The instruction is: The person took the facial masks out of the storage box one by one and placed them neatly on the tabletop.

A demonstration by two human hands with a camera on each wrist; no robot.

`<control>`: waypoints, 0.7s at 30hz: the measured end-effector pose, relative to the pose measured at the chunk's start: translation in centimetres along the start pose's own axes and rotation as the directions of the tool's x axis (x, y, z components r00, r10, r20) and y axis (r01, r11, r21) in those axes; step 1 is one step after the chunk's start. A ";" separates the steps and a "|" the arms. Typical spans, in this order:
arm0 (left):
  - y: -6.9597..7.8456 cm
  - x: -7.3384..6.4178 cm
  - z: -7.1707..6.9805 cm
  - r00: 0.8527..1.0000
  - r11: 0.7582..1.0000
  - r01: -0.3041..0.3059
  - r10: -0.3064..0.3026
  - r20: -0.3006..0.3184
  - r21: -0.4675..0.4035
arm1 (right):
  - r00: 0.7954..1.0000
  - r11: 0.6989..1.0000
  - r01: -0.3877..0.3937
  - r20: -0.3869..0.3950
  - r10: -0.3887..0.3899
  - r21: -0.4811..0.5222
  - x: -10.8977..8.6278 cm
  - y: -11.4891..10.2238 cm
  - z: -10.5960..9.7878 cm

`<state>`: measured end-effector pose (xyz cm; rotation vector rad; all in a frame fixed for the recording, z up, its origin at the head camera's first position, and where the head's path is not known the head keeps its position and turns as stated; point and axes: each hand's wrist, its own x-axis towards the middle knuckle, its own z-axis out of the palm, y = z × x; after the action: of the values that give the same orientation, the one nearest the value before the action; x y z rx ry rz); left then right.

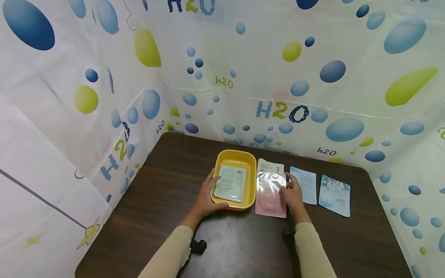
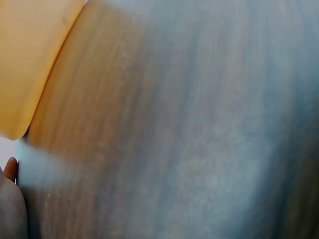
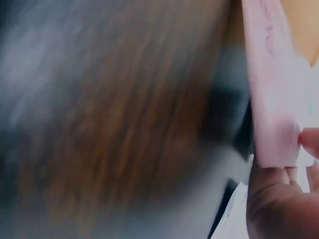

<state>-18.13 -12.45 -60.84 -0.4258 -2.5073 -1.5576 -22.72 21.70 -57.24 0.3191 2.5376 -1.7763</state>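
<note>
On the dark table, my left hand [image 1: 205,197] grips a yellow plastic tray [image 1: 236,155] at its left side, thumb along the near rim. Inside the tray lies a pale green sheet mask packet [image 1: 230,183] with printed text. My right hand [image 1: 292,194] pinches the right edge of a pink-and-silver sheet mask packet [image 1: 269,199], just right of the tray. In the right wrist view that packet [image 3: 271,89] appears edge-on, between thumb and fingers. Only the tray's corner [image 2: 35,64] and a bit of the hand [image 2: 12,204] show in the left wrist view.
Partly covered by the pink packet is a whitish-green packet [image 1: 270,166]. Right of my right hand lie a light blue packet [image 1: 307,185] and a floral packet [image 1: 334,195]. A patterned curtain [image 1: 243,77] stands behind the table [image 1: 167,166].
</note>
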 end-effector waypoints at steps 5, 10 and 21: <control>0.0 0.1 0.0 1.000 1.000 0.001 -0.001 0.001 -0.007 | 0.999 0.994 0.033 0.028 -0.030 -0.109 0.0 0.6 -0.6; 0.1 0.1 0.0 1.000 1.000 -0.007 0.007 -0.007 -0.013 | 0.991 0.972 0.041 0.136 -0.009 -0.232 -0.5 0.5 -1.4; -0.1 0.0 0.0 1.000 1.000 -0.019 0.019 -0.007 -0.021 | 0.980 0.938 0.042 0.196 0.028 -0.343 -2.0 0.7 -1.9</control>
<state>-18.18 -12.50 -60.92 -0.4447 -2.4761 -1.5778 -20.44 23.40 -56.98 0.1127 2.6367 -1.2513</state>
